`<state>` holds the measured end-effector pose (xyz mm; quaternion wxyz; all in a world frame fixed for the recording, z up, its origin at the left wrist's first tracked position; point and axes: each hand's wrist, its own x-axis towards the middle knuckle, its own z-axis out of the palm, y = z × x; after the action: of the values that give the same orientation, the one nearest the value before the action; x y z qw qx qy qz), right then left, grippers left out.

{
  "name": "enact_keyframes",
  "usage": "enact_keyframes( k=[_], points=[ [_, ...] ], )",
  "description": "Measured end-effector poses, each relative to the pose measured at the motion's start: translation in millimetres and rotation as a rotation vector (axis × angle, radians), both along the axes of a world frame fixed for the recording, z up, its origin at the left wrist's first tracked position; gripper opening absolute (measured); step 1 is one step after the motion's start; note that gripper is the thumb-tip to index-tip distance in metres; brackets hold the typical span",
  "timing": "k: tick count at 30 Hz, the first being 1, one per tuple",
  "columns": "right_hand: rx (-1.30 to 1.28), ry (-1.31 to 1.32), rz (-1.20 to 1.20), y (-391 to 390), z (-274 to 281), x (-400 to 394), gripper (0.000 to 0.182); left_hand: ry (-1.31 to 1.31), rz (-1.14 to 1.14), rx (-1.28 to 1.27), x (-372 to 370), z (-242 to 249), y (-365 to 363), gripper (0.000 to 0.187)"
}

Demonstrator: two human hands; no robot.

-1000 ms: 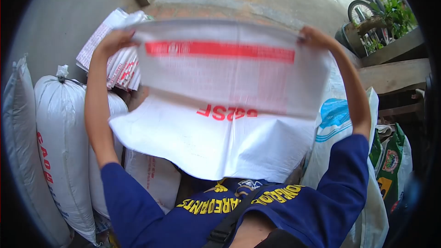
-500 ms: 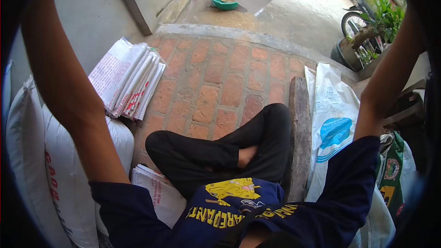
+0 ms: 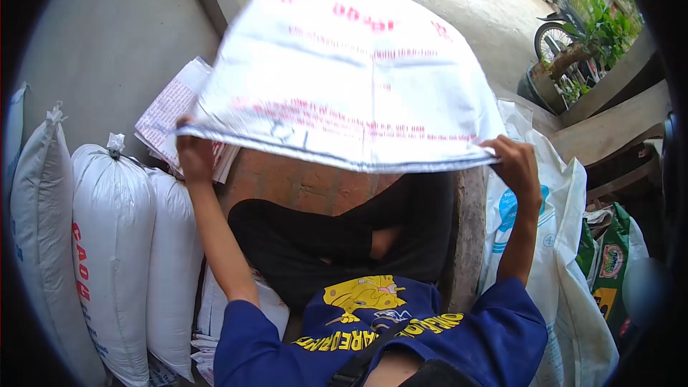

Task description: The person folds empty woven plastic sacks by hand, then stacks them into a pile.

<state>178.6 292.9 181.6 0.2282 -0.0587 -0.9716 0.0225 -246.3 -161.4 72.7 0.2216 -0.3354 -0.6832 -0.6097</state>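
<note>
A white woven sack (image 3: pixel 344 79) with red print is spread out in the air in front of me, above my crossed legs. My left hand (image 3: pixel 195 154) is closed on the left corner of its dark-stitched near edge. At the opposite corner of that edge, my right hand (image 3: pixel 517 168) pinches the cloth. The edge hangs nearly straight between both hands, and the far part billows up and away. Behind the left corner, partly covered, lies a stack of folded printed sacks (image 3: pixel 168 111).
Several full white sacks (image 3: pixel 113 244) stand along the left wall. More folded sacks (image 3: pixel 251 297) lie beside my left leg. To the right are a wooden beam (image 3: pixel 467 229), a white bag with blue print (image 3: pixel 545 244) and a green bag (image 3: pixel 609 265). A motorbike and potted plant (image 3: pixel 600 36) are farther off.
Both arms have come down from high and wide, out of view. The sack, only partly seen at the top before, now spreads across the middle and covers much of the brick floor.
</note>
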Motion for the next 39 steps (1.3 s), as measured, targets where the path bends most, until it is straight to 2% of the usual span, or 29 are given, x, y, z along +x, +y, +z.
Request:
enact_keyframes(
  k=[1, 2, 3, 5, 7, 8, 9, 10, 12, 14, 16, 18, 19, 20, 22, 23, 24, 26, 27, 28, 29, 30, 32, 33, 34, 35, 37, 39],
  points=[
    [-0.028, -0.039, -0.009, -3, -8, 7, 0.022, -0.611, -0.426, 0.511, 36, 6, 6, 0.018],
    [-0.047, -0.078, -0.03, -8, -14, 13, 0.022, -0.685, -0.57, 0.599, 24, -43, -16, 0.024],
    [-0.123, -0.138, -0.045, -14, -17, 19, 0.02, -0.74, -0.446, 0.556, 53, -46, -12, 0.027],
    [-0.205, -0.208, -0.067, -26, -21, 26, 0.019, -0.612, -0.189, 0.459, 79, -78, -17, 0.02],
    [-0.34, -0.449, -0.198, -37, -25, 35, 0.019, -0.628, -0.232, 0.396, 95, -94, -31, 0.017],
    [-0.347, -0.464, -0.203, -40, -31, 42, 0.019, -0.715, -0.373, 0.506, 106, -99, -36, 0.015],
    [-0.378, -0.591, -0.221, -41, -41, 47, 0.018, -0.794, -0.514, 0.619, 112, -102, -38, 0.014],
    [-0.407, -0.715, -0.237, -44, -48, 51, 0.018, -0.801, -0.511, 0.615, 122, -96, -32, 0.014],
    [-0.445, -0.804, -0.23, -62, -37, 47, 0.018, -0.816, -0.335, 0.625, 144, -73, -17, 0.014],
    [-0.539, -0.775, -0.155, -77, -23, 43, 0.019, -0.862, -0.388, 0.656, 145, -76, -23, 0.017],
    [-0.547, -0.804, -0.108, -79, -23, 45, 0.025, -1.007, -0.414, 0.85, 143, -75, -12, 0.023],
    [-0.731, -0.86, 0.005, -91, -10, 41, 0.032, -1.084, -0.454, 0.864, 137, -65, 2, 0.025],
    [-0.739, -0.928, 0.055, -95, -5, 40, 0.04, -1.161, -0.493, 0.878, 136, -57, 9, 0.028],
    [-0.739, -0.931, 0.057, -95, -6, 42, 0.04, -1.162, -0.49, 0.879, 143, -39, 23, 0.028],
    [-0.82, -0.989, 0.276, -94, -5, 45, 0.041, -0.91, -0.874, 0.88, 159, -3, 56, 0.027],
    [-0.915, -1.057, 0.329, -92, -4, 47, 0.042, -0.904, -0.875, 0.889, 148, -19, 62, 0.027],
    [-1.012, -1.122, 0.381, -91, -3, 47, 0.046, -1.017, -1.05, 0.828, 133, -49, 69, 0.026],
    [-1.087, -1.12, 0.568, -89, 4, 43, 0.048, -0.828, -1.172, 0.73, 187, 8, 106, 0.023],
    [-1.089, -1.065, 0.568, -87, 3, 39, 0.047, -0.724, -1.216, 0.595, 197, 6, 117, 0.018],
    [-1.094, -1.013, 0.569, -85, -2, 36, 0.046, -0.854, -1.171, 0.623, 224, 17, 131, 0.014],
    [-1.141, -0.854, 0.474, -83, -9, 32, 0.043, -0.817, -1.211, 0.542, 234, 15, 140, 0.011],
    [-1.036, -0.753, 0.29, -83, -15, 24, 0.038, -0.775, -1.249, 0.461, 244, 14, 149, 0.009],
    [-0.524, -0.397, 0.01, -79, -49, 25, 0.043, -0.739, -1.276, 0.274, 267, 18, 168, 0.013],
    [-0.52, -0.399, 0.014, -75, -66, 30, 0.043, -0.726, -1.321, 0.273, 284, 15, 186, 0.015],
    [-0.302, -0.384, -0.254, -69, -84, 40, 0.049, -0.782, -1.357, 0.131, 297, 9, 198, 0.015],
    [-0.078, -0.36, -0.518, -58, -105, 53, 0.055, -0.793, -1.421, 0.099, 313, 6, 210, 0.017],
    [-0.531, -0.394, -0.412, -8, -170, 112, 0.067, -0.825, -1.561, 0.031, 345, -5, 233, 0.021],
    [-0.928, -0.441, -0.406, -5, -177, 145, 0.069, -0.803, -1.684, -0.125, 370, -12, 245, 0.027]
  ],
)
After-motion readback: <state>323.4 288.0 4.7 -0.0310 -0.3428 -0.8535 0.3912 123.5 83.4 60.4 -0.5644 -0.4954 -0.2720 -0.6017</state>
